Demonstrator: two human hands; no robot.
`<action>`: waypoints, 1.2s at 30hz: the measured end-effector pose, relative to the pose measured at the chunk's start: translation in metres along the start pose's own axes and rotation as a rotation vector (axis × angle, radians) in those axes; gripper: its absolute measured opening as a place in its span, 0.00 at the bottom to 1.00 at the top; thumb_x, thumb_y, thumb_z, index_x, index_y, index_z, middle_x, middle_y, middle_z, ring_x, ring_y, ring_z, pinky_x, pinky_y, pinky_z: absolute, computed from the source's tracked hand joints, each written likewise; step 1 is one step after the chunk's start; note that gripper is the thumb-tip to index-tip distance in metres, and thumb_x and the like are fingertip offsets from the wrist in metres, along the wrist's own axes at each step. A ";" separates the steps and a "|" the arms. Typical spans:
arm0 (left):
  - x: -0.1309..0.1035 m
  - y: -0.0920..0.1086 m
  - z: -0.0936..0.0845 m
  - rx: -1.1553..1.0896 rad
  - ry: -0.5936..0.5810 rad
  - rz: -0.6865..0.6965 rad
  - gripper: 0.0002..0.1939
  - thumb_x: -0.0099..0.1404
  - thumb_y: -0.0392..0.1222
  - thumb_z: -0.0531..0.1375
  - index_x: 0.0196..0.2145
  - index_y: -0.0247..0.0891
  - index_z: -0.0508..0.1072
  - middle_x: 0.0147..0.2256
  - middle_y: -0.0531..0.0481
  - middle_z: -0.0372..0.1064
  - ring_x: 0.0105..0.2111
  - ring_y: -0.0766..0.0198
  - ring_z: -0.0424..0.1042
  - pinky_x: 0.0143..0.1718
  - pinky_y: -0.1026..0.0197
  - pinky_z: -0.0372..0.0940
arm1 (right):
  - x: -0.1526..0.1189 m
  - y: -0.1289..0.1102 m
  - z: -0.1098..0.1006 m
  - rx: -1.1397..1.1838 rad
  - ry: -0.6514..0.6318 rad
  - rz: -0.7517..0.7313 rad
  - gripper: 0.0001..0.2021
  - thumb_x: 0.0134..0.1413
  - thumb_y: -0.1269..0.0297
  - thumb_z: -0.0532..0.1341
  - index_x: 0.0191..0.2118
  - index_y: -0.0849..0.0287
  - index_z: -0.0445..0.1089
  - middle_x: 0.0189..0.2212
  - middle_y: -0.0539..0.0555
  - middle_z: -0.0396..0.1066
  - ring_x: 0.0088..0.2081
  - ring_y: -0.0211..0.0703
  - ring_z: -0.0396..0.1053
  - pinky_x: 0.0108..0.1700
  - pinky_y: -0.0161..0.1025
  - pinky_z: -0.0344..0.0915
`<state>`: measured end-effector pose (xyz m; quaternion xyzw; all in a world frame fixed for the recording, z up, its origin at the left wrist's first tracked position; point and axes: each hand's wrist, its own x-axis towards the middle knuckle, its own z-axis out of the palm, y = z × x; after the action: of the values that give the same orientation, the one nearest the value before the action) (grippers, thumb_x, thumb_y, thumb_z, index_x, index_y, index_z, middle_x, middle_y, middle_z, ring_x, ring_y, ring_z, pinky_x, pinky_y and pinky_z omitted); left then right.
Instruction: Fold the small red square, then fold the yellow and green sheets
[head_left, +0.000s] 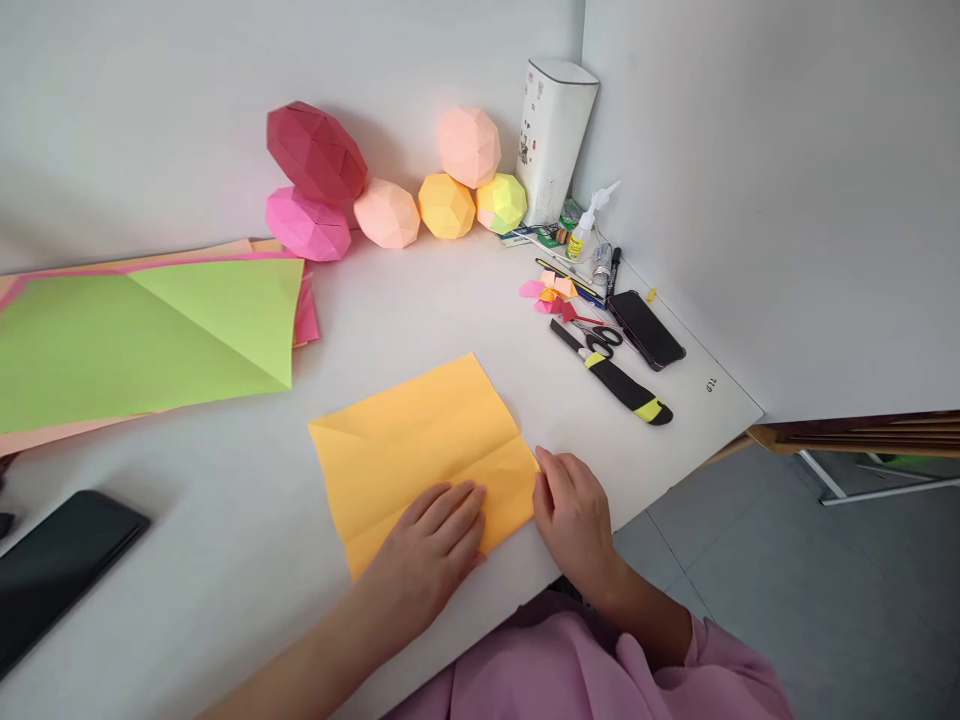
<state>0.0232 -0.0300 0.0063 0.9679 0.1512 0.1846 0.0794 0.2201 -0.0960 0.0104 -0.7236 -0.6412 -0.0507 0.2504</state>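
An orange-yellow paper sheet (405, 440) lies on the table before me, with a crease running across it. My left hand (439, 545) rests flat on its near part, fingers stretched out and close together. At the sheet's right corner, my right hand (576, 515) has its fingers curled and pinches the paper's edge between thumb and forefinger. The thumb of my left hand is mostly hidden beneath the palm.
Coloured paper sheets (150, 340) are stacked at left, above a black phone (67, 570). Faceted paper balls (386, 213) line the wall beside a white box (555, 140). A utility knife (622, 385), scissors (602, 340), glue bottle (581, 235) and smartphone (646, 328) lie right.
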 end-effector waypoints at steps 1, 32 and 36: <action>0.003 0.002 0.000 0.007 0.013 -0.008 0.10 0.69 0.33 0.52 0.42 0.33 0.72 0.48 0.40 0.71 0.51 0.51 0.68 0.51 0.46 0.66 | 0.000 0.000 0.000 0.000 -0.002 0.002 0.15 0.60 0.76 0.49 0.48 0.63 0.67 0.28 0.55 0.68 0.30 0.44 0.66 0.30 0.40 0.64; 0.000 -0.002 0.004 -0.055 -0.102 0.001 0.19 0.70 0.36 0.49 0.57 0.34 0.64 0.62 0.42 0.56 0.63 0.48 0.50 0.59 0.46 0.55 | -0.017 0.003 -0.011 -0.075 -0.077 0.205 0.08 0.59 0.62 0.56 0.30 0.59 0.62 0.54 0.65 0.61 0.61 0.59 0.53 0.53 0.54 0.56; 0.001 -0.002 0.005 -0.055 -0.093 0.004 0.19 0.70 0.36 0.49 0.57 0.33 0.64 0.61 0.41 0.56 0.63 0.47 0.50 0.59 0.46 0.55 | -0.017 0.003 -0.011 -0.088 -0.086 0.201 0.06 0.59 0.64 0.55 0.33 0.60 0.63 0.54 0.66 0.61 0.61 0.58 0.53 0.54 0.54 0.56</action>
<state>0.0249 -0.0283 0.0016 0.9732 0.1403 0.1435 0.1124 0.2230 -0.1161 0.0122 -0.7959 -0.5728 -0.0226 0.1945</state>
